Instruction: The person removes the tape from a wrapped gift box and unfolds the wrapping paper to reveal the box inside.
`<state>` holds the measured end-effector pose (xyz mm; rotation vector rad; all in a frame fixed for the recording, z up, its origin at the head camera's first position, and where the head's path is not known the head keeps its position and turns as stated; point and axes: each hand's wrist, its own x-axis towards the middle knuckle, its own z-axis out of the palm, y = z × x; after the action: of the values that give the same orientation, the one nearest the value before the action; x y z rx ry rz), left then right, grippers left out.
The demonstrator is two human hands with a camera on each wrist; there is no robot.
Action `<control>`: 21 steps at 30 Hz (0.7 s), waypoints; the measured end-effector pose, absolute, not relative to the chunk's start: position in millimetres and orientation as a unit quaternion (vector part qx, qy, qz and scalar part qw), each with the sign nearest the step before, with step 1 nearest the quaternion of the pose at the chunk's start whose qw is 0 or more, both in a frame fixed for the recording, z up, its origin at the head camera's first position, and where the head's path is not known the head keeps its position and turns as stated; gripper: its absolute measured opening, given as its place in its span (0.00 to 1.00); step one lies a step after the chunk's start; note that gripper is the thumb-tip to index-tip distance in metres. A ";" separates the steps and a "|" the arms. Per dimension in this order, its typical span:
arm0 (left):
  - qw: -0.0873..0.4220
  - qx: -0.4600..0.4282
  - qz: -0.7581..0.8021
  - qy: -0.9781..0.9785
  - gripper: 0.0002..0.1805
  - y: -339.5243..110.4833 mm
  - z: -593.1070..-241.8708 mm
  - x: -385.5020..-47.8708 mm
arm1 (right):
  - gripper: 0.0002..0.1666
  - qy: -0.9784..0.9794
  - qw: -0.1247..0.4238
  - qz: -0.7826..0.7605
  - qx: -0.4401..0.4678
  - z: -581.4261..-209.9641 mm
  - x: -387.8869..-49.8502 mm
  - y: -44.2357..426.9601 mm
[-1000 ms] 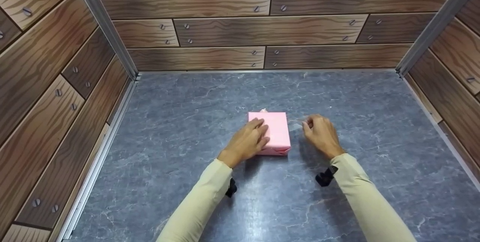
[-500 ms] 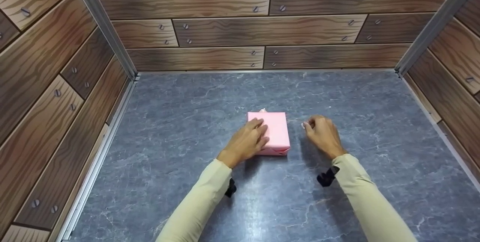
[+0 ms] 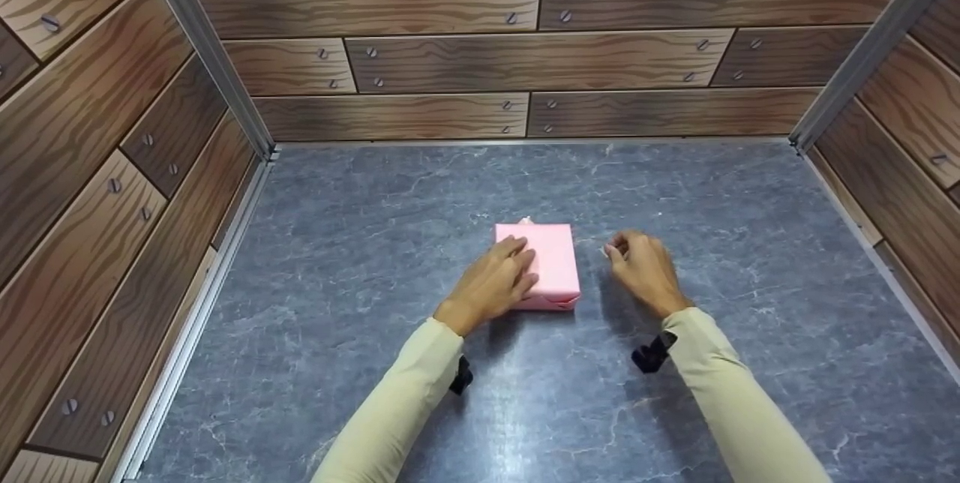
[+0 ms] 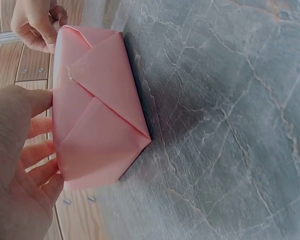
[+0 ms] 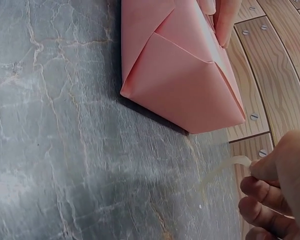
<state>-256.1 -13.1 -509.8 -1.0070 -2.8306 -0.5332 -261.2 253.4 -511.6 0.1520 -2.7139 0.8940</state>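
A pink wrapped box [image 3: 553, 262] lies on the grey marbled surface, and my left hand [image 3: 487, 284] rests on its top with fingers spread. Folded paper flaps show on the near end of the box [image 4: 100, 110] in the left wrist view, where the left hand [image 4: 27, 160] touches the top face. To the right of the box, apart from it, is my right hand [image 3: 643, 273]. In the right wrist view the right hand [image 5: 275, 192] pinches a thin translucent strip [image 5: 225, 165] between thumb and finger; the strip curves down from the fingertips.
Wood-patterned panels [image 3: 442, 63] stand at the back and on both sides, joined by grey metal corner posts [image 3: 217, 55]. A small pale tip [image 3: 526, 220] shows at the far edge of the box. Each wrist carries a small black camera [image 3: 651, 354].
Compared with the earlier frames, my right hand has shifted very slightly, and the strip at its fingertips shows less in the head view. The left hand and the box have stayed in place.
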 end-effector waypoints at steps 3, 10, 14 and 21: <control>0.045 -0.330 -0.173 -0.927 0.22 -13.3 -509.2 -256.3 | 0.07 -0.936 0.134 0.319 0.058 -513.2 -261.7 248.9; 0.036 -0.329 -0.170 -0.928 0.22 -12.8 -509.8 -256.2 | 0.09 -0.925 0.111 0.357 0.067 -518.9 -263.3 236.1; 0.040 -0.328 -0.170 -0.928 0.22 -12.7 -510.4 -256.0 | 0.12 -0.918 0.102 0.377 0.064 -519.8 -263.7 230.8; 0.039 -0.324 -0.176 -0.929 0.22 -13.0 -510.0 -256.1 | 0.15 -0.894 0.055 0.441 0.054 -519.5 -264.4 226.3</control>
<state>-256.1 -13.0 -510.0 -0.9929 -2.8481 -0.5401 -264.4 226.3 -519.5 0.1650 -2.7144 1.3404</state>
